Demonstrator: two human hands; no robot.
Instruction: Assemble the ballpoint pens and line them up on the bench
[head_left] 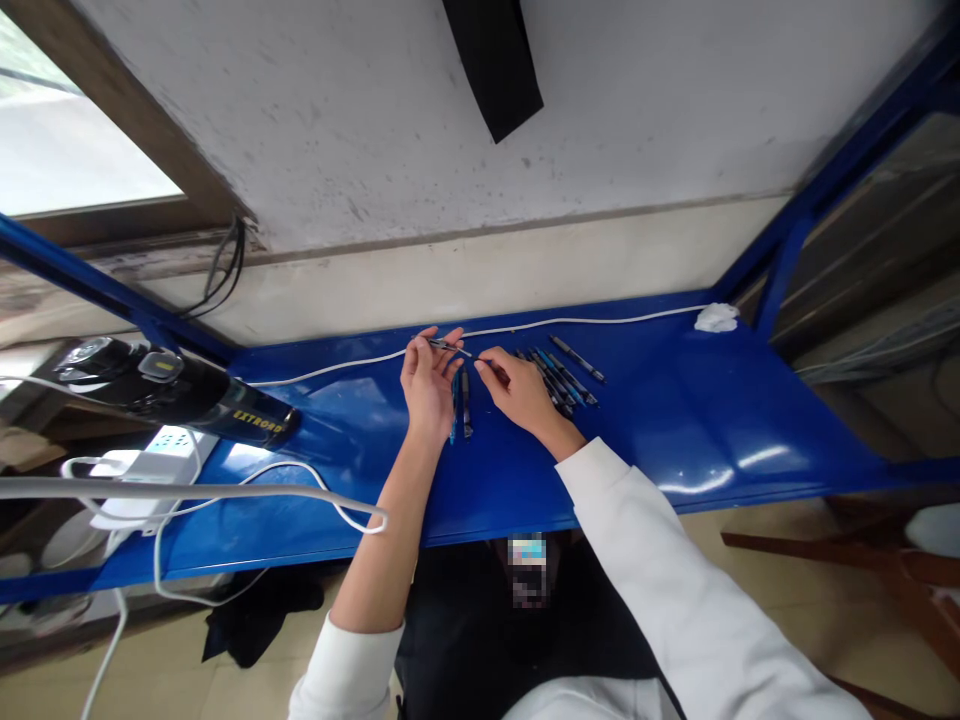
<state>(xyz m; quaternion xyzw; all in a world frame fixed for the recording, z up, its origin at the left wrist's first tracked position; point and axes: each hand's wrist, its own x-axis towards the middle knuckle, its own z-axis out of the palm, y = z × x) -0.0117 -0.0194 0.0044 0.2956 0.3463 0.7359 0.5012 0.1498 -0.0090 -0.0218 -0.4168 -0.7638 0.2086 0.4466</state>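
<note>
My left hand (427,392) is closed around the barrel of a slim pen (450,347), palm turned up. The pen's thin end points right, toward my right hand (519,388). Thumb and forefinger of that hand are pinched together close to the tip; whatever small thing they hold is too small to name. Between my hands, a blue pen (454,410) and a dark pen (466,402) lie on the blue shelf (517,480). A group of several black and blue pens (568,378) lies just right of my right hand, partly hidden by it. One dark pen (577,358) rests behind them.
At the left a black bottle (247,412) stands near a white power strip (169,465). A white cable (322,372) runs along the back, and another loops over the front left. Crumpled white tissue (716,318) lies at the back right. Blue posts (780,265) frame the shelf.
</note>
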